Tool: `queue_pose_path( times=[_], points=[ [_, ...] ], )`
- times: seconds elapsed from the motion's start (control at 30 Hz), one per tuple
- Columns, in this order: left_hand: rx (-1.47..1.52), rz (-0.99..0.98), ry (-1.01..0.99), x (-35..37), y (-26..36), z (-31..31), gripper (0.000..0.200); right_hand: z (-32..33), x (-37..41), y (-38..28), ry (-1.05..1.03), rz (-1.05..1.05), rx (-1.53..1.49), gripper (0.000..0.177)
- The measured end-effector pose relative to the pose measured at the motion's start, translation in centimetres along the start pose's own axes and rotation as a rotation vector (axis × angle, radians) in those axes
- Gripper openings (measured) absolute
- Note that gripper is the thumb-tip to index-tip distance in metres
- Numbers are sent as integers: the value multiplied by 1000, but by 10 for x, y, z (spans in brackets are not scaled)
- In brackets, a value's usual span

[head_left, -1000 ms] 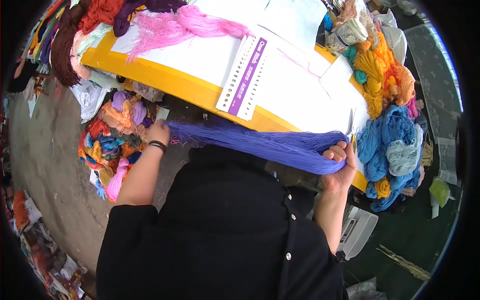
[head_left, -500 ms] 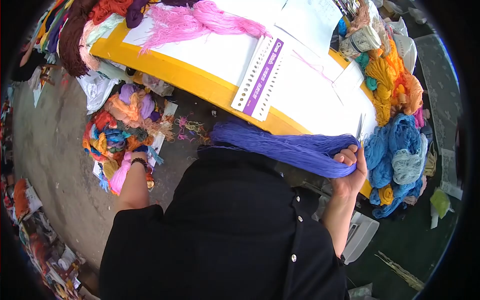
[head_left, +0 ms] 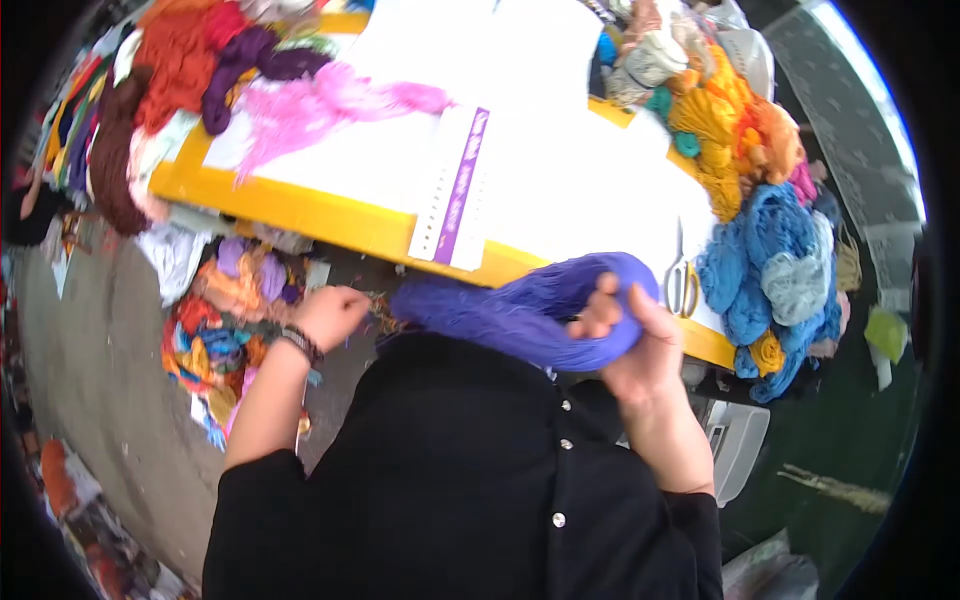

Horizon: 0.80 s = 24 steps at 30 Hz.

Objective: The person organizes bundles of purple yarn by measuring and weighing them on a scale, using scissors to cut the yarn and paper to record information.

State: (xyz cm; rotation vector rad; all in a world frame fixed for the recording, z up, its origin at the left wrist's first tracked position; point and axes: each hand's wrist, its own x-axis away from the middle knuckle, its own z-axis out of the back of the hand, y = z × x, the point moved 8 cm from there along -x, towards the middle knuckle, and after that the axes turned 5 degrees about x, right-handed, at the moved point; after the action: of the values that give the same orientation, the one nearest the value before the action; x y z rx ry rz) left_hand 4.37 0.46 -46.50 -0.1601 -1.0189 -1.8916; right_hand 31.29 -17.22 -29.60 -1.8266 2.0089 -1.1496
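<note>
A looped skein of blue-violet yarn [head_left: 520, 310] stretches across my front, along the table's near edge. My right hand [head_left: 640, 335] grips its right end, the fingers curled through the loop and the thumb along the outside. Just off the skein's left end is my left hand [head_left: 335, 318], its fingers drawn together; what is in them, if anything, I cannot make out. A white sample card with a purple stripe [head_left: 460, 190] lies on the table, near a pink skein [head_left: 335, 105]. Scissors [head_left: 682, 280] rest on the table's right part.
The yellow-edged table [head_left: 330, 228] runs in front of me. Blue yarn bundles [head_left: 745, 270] and orange-yellow yarn [head_left: 715, 120] line its right side. Dark red and orange yarns [head_left: 175, 65] heap at its left. A mixed yarn pile [head_left: 210, 345] sits low at left. Another person [head_left: 35, 210] is at far left.
My left hand has come up and right from the low yarn pile to near the skein's left end. My right hand has shifted left with the skein, and the scissors show more fully.
</note>
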Motion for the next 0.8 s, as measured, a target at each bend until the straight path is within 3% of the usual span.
queue_pose_path(
  times=[0.03, 0.07, 0.13, 0.17, 0.23, 0.33, 0.43, 0.53, 0.63, 0.8],
  points=[
    [216, -299, 43, 16, 59, 11, 24, -11, -1, 3, -21, -12, 34, 34],
    [493, -465, 44, 32, 105, 20, 23, -22, -3, 8, -72, -35, -10, 38],
    [672, -883, 1, 68, 187, 36, 33, -45, -7, 15, -95, -43, -20, 35],
    [812, -913, -184, 73, 214, 27, 35, -55, -8, 16, -112, -49, -30, 34],
    [747, -828, -473, 70, 241, -11, 38, -60, -10, 16, -112, -53, -3, 32],
    [806, -735, -599, 62, 256, -51, 31, -37, -8, 10, 2, -45, 65, 32],
    [872, -619, -853, 70, 258, -80, 23, -20, -3, 17, -12, -92, 31, 32],
    [931, -506, -873, 65, 248, -91, 22, -15, -3, 22, 33, -92, 27, 34],
    [1017, -512, -922, 63, 240, -80, 24, -25, -15, 28, 12, -90, 42, 35],
    [938, -596, -801, 49, 221, -67, 30, -38, -35, 39, -11, -107, 38, 41]
  ],
)
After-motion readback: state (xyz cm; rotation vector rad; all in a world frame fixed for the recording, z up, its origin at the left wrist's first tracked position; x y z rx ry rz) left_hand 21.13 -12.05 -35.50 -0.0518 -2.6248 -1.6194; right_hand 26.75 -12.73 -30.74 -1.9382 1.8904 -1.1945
